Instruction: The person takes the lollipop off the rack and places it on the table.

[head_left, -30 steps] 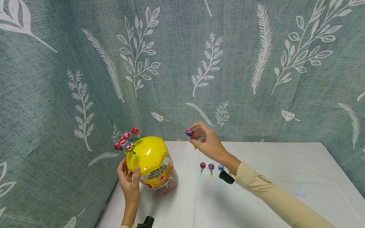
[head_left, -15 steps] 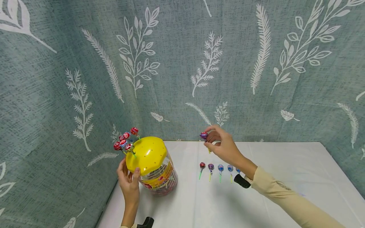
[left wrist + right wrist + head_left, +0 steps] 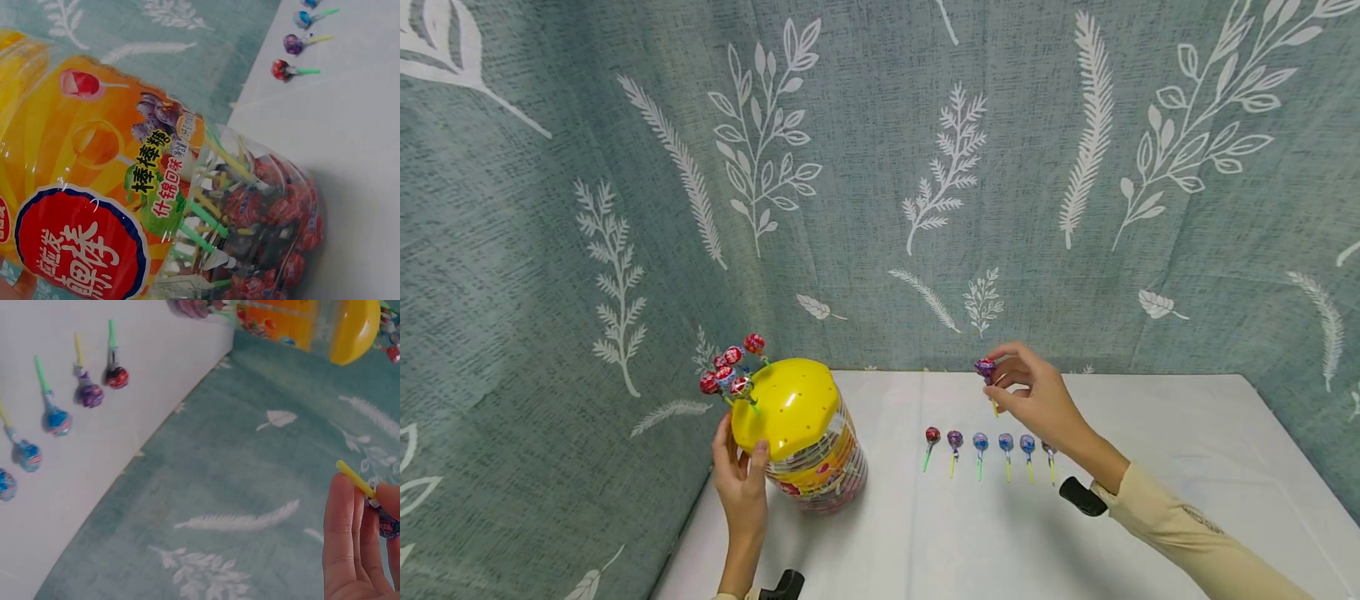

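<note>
My right hand (image 3: 1037,397) pinches a purple-wrapped lollipop (image 3: 985,367) by its yellow stick (image 3: 356,478), wrapped head up, above the back of the white table. At the left stands a clear plastic jar (image 3: 831,467) with a domed yellow lid (image 3: 797,400) dotted with small holes. Several red-wrapped lollipops (image 3: 732,357) stick out of the lid's left side. My left hand (image 3: 742,483) grips the jar just below the lid, thumb on the near side. Through the jar's lower wall, red-wrapped lollipops (image 3: 287,206) and coloured sticks show in the left wrist view.
A row of several lollipops lies on the white table (image 3: 895,542), from a red one (image 3: 932,434) through a purple one (image 3: 955,439) to blue ones (image 3: 1006,442). The rightmost is partly behind my right wrist. A green leaf-patterned curtain (image 3: 865,167) hangs behind and at both sides.
My right hand has moved to the right and slightly nearer with the purple lollipop, uncovering more of the row on the table. My left hand and the jar have stayed in place.
</note>
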Tool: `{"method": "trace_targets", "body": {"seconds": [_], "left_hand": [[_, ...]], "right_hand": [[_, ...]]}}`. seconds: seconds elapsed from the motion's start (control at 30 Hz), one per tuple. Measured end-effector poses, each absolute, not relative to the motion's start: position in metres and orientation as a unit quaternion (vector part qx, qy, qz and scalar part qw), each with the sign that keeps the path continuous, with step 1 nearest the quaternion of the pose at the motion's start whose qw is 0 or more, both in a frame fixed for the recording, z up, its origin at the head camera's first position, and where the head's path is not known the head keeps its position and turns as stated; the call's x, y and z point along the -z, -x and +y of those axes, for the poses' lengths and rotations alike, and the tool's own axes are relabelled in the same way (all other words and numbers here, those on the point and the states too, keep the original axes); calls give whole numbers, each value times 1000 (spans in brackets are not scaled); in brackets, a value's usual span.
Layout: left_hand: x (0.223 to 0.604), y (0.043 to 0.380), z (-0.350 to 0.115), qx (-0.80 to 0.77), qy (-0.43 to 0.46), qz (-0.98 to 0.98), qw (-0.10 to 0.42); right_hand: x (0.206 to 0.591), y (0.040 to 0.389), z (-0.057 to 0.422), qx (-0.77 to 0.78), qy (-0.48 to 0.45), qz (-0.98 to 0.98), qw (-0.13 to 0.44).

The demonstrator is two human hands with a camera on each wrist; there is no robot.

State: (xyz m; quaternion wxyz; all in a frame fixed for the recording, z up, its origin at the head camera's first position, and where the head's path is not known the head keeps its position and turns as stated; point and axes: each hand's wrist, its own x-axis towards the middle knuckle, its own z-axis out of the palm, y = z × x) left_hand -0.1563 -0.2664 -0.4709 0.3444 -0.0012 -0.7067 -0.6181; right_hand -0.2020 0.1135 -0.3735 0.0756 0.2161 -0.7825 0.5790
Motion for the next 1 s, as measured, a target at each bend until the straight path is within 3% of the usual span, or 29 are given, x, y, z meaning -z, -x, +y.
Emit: {"method": "trace_targets", "body": {"seconds": [0.17,0.57,1.0], "left_hand": [[470,155,-268,618,-3,-710,338],[463,154,-268,620,-14,-714,325],[462,155,-269,626,-18,-708,326]], "right_hand": [[400,213,133,-573,-216,-785,92],[423,206,166,-566,-170,-799,109],[455,203,185,-562,-130,-811,94]]}}
